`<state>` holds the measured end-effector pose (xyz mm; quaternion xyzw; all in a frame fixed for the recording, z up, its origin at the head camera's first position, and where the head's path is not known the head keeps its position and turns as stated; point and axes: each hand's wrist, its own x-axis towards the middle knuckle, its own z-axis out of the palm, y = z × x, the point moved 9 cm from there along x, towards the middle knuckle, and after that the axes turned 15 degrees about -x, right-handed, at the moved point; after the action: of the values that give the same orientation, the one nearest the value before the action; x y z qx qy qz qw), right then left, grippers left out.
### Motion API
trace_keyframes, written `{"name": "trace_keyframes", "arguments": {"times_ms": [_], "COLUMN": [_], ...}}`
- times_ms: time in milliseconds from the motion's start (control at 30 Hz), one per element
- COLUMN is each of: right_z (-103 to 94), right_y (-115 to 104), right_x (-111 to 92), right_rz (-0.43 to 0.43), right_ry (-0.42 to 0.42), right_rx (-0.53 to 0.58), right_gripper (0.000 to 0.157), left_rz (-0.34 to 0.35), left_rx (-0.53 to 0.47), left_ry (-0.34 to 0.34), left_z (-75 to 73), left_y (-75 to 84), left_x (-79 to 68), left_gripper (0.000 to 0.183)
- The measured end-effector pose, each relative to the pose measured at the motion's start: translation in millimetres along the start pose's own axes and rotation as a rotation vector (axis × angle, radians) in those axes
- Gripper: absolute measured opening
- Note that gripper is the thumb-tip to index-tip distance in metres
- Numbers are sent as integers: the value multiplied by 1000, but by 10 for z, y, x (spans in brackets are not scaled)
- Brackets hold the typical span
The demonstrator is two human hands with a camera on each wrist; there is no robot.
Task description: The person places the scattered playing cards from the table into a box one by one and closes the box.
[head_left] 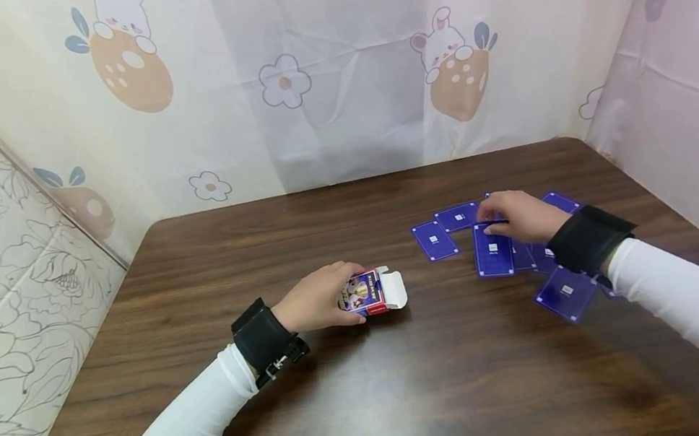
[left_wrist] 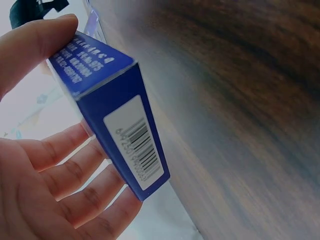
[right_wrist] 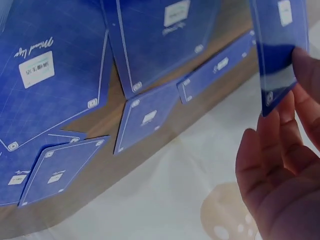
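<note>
My left hand [head_left: 319, 298] grips a small card box [head_left: 364, 293] lying near the middle of the table, thumb on one side and fingers on the other. Its white end flap [head_left: 394, 289] stands open toward the right. In the left wrist view the blue box end carries a barcode label [left_wrist: 136, 142]. At the right, my right hand [head_left: 522, 215] pinches a blue playing card [right_wrist: 280, 55] by its edge between thumb and fingers. Beneath and around that hand, several blue cards [head_left: 434, 240] lie face down, some overlapping.
The dark wooden table [head_left: 263, 258] ends at a back edge against a printed curtain [head_left: 351, 123]. A floral panel [head_left: 22, 273] stands along the left side. One card [head_left: 567, 293] lies nearer the front, below the right wrist strap [head_left: 591, 239].
</note>
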<state>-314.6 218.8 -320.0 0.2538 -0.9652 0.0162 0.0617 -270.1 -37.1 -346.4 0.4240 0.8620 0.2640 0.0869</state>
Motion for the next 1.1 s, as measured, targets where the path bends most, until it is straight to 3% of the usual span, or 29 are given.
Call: {"name": "trace_keyframes", "arguments": {"times_ms": [133, 367, 600, 767, 867, 1000, 1100], "right_z": [-85, -80, 5, 162, 231, 267, 299], "right_y": [35, 113, 95, 71, 19, -146, -323], "right_x": [-56, -220, -336, -400, -420, -395, -368], "right_rz": [16, 100, 177, 299, 360, 334, 287], "right_ry": [2, -76, -109, -156, -152, -124, -143], "right_rx": [53, 199, 418, 744, 988, 1294, 1446], "right_gripper": [5, 4, 15, 30, 28, 13, 10], "left_rz": [0, -2, 7, 11, 20, 28, 27], "left_rx": [-1, 2, 4, 3, -2, -8, -9], "left_ry": [6, 11, 21, 38, 48, 49, 50], "left_z": [-9, -24, -52, -92, -114, -121, -120], "left_y": [-4, -13, -23, -23, -21, -20, -22], "left_x": [-14, -22, -11, -15, -20, -34, -47], "left_gripper": [71, 71, 71, 71, 70, 69, 69]}}
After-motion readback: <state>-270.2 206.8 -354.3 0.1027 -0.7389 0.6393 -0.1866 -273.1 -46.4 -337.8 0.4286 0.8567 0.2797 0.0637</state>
